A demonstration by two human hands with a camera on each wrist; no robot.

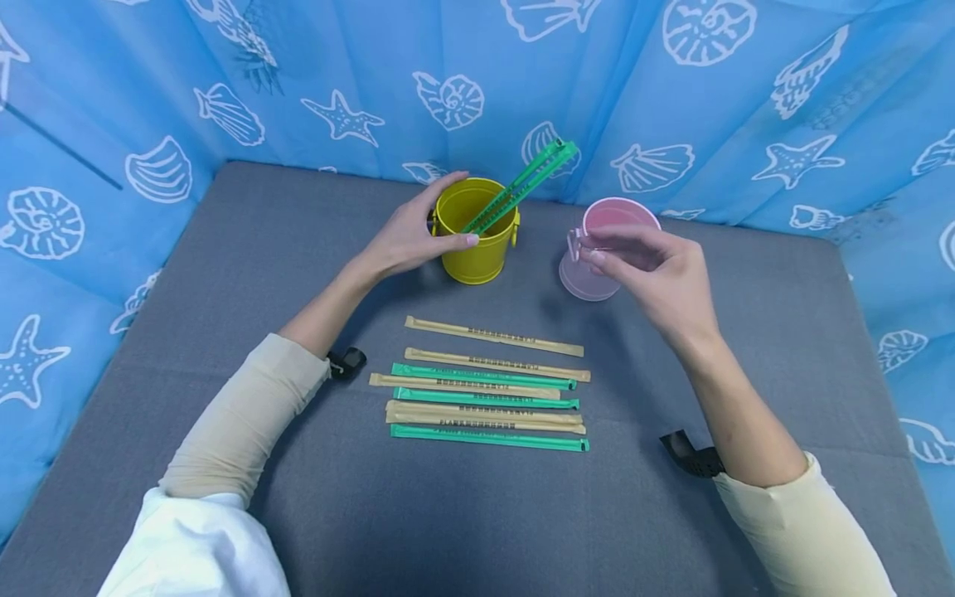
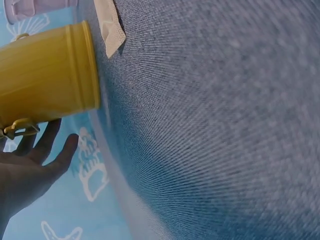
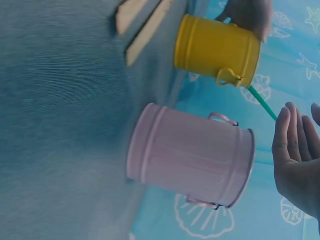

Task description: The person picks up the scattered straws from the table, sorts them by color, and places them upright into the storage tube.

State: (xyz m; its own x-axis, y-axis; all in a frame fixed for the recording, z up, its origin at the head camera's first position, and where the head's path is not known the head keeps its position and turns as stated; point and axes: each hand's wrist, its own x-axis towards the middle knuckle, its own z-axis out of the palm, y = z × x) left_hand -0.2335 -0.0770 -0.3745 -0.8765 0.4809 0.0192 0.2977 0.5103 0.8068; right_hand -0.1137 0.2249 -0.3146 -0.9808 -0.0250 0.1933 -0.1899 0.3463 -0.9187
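My left hand (image 1: 413, 230) holds the yellow bucket (image 1: 475, 260) at its left side, the thumb at the front of the rim and the fingers behind. Two green-wrapped straws (image 1: 533, 178) lean to the right inside this bucket. In the right wrist view, one green straw (image 3: 262, 102) sticks out past the bucket's rim. My right hand (image 1: 666, 278) hovers over the front of the pink bucket (image 1: 589, 282), fingers extended and nothing between them. The right wrist view shows this hand (image 3: 300, 165) apart from the pink bucket's rim.
Several tan-wrapped straws (image 1: 494, 336) and green-wrapped straws (image 1: 488, 438) lie roughly parallel in front of the buckets. A grey cloth (image 1: 477, 522) covers the table. Behind it hangs a blue curtain (image 1: 321, 50) with white shell prints, close to both buckets.
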